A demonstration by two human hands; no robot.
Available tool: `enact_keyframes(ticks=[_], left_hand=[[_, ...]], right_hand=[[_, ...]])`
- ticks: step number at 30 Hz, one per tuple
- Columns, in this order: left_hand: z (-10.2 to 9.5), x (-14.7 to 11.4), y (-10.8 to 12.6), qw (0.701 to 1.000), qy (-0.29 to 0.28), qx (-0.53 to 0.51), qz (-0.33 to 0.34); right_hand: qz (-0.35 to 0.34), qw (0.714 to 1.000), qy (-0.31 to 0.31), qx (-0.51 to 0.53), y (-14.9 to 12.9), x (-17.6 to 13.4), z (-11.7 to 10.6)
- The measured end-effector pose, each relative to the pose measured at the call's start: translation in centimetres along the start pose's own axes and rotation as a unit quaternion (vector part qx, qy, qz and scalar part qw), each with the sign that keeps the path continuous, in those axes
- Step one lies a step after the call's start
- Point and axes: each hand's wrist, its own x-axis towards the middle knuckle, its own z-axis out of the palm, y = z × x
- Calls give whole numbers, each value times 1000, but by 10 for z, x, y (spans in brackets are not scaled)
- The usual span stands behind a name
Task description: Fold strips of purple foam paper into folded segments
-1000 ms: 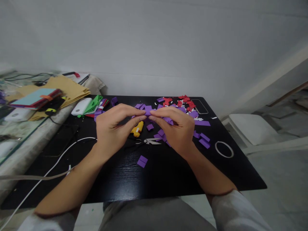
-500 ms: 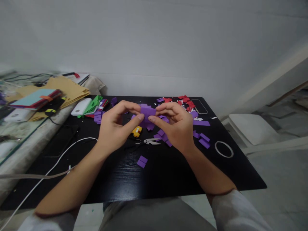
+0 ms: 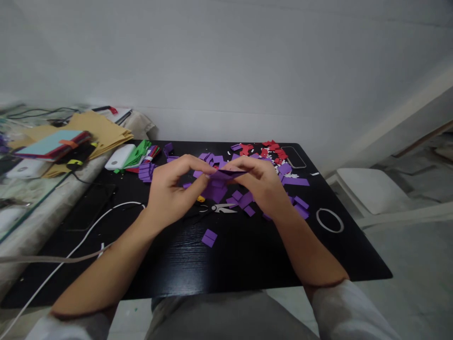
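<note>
Between both hands, above the table, is a piece of purple paper [image 3: 226, 174] with a fold in it, seen nearly edge-on. My left hand [image 3: 177, 193] pinches its left end between thumb and fingers. My right hand [image 3: 260, 186] is closed on its right end. Below and behind the hands lie several purple paper pieces [image 3: 244, 200]. A pair of scissors [image 3: 223, 208] rests under the hands, its blades apart, by a yellow object [image 3: 201, 199] that the left thumb partly hides. Closer to me sits a single creased purple square [image 3: 209, 238].
Red and white paper scraps [image 3: 274, 152] lie at the back right, near a clear phone case [image 3: 293, 157]. A ring [image 3: 330, 220] sits at the right. On the left are green paper strips [image 3: 136, 155], a white device [image 3: 119, 157], a dark phone [image 3: 90, 208] and a white cable [image 3: 88, 231].
The purple paper has tipped from facing me to nearly edge-on. Both hands have dropped slightly, and the right fingers have shifted along the paper.
</note>
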Motion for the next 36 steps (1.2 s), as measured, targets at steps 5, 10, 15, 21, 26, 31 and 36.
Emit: enact_keyframes(ticks=[5,10,15,21,26,31,36], left_hand=[[-2,0,3,999,-29,27,20],[-3,3,2,997,-70,16,-35],[-3,5,2,994,-95,51,-6],[-18,9,3,998,-40,40,-29],[-16,8,4,998,-36,13,-49],[-5,5,8,996,-64,15,-52],[-11,8,9,991,-124,49,-23]], right_hand=[[-2,998,12,-65,-1,-2,1],[-72,989,14,-131,1,-5,5],[-90,979,-5,-184,2,-7,6],[-98,971,25,-216,-4,-4,-8],[-128,978,52,-159,-3,-4,-5],[-156,969,14,-190,1,-7,4],[-170,956,-10,-237,2,-9,4]])
